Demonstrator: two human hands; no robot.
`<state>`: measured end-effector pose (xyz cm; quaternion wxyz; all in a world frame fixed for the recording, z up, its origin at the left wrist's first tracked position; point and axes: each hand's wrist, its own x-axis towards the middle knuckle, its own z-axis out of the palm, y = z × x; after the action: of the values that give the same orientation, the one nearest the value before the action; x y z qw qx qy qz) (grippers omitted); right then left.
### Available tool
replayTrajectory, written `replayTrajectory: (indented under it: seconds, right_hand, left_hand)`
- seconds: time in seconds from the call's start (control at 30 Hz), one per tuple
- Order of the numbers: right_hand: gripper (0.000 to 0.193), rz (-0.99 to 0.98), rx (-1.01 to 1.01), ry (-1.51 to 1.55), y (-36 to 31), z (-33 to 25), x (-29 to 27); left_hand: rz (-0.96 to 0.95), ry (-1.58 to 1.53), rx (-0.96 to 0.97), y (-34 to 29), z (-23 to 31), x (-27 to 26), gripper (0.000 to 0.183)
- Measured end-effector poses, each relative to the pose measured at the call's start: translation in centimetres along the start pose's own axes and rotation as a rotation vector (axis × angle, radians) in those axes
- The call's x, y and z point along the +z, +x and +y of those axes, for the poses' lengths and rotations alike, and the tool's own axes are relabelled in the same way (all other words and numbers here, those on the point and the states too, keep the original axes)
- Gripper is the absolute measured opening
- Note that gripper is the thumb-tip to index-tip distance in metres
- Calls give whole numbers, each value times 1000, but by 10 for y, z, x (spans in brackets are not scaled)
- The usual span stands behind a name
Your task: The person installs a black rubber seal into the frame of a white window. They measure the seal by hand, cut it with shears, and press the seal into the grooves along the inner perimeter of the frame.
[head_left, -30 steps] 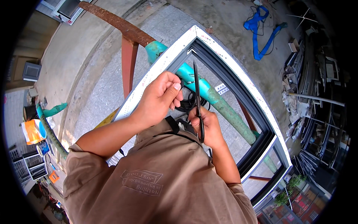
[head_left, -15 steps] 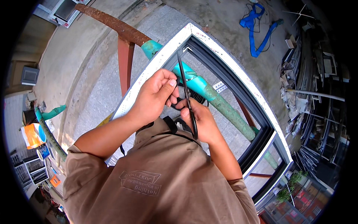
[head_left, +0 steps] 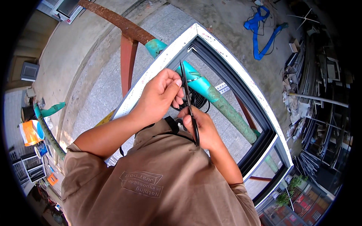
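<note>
My right hand [head_left: 203, 127] is wrapped round a pair of dark scissors [head_left: 187, 88], whose long narrow blades point away from me and look nearly closed. Close to the left of the blades, my left hand [head_left: 160, 92] has thumb and forefinger pinched together and the other fingers curled. Whatever may be in that pinch is hidden or too small to name. Both hands are above a white window frame [head_left: 241, 73] with a dark grey inner channel, near its left side. A coil of black cord or strip [head_left: 200, 101] shows below, through the frame's opening.
The frame lies across a pole [head_left: 233, 116] partly wrapped in turquoise, with a rusty stretch [head_left: 117, 20] and a red-brown leg [head_left: 128, 64]. A blue strap [head_left: 258, 37] lies on the ground far right. Scrap and metal profiles [head_left: 313, 158] are piled at right.
The scissors and my right hand have moved slightly down toward me. A dark strip seen by my left fingers before no longer shows clearly. My left hand has barely moved.
</note>
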<state>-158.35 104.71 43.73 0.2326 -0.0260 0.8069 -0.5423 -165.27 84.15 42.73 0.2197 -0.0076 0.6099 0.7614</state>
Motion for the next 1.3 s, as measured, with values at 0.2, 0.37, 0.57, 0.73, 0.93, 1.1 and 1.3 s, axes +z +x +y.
replayTrajectory:
  seconds: [0.2,0.37,0.57,0.73,0.93,1.1,1.3]
  right_hand:
    - [49,3,12,-2,0,2,1]
    - [48,-1,25,-24,-1,1,-1]
    - [46,18,49,-30,-2,12,1]
    - [44,29,92,-36,-2,8,2]
    - [38,118,106,261,0,18,7]
    - [25,297,43,272,14,-4,8]
    - [20,408,-79,363,35,-28,6]
  left_hand:
    - [11,-3,-12,-1,3,3,10]
    - [17,-6,-28,-1,3,3,10]
    - [11,11,-27,-1,3,3,10]
    - [16,25,-24,-1,2,2,11]
    - [10,41,35,0,-2,0,12]
    - [-1,59,59,0,-2,-1,11]
    - [-43,-24,89,1,-4,-3,8]
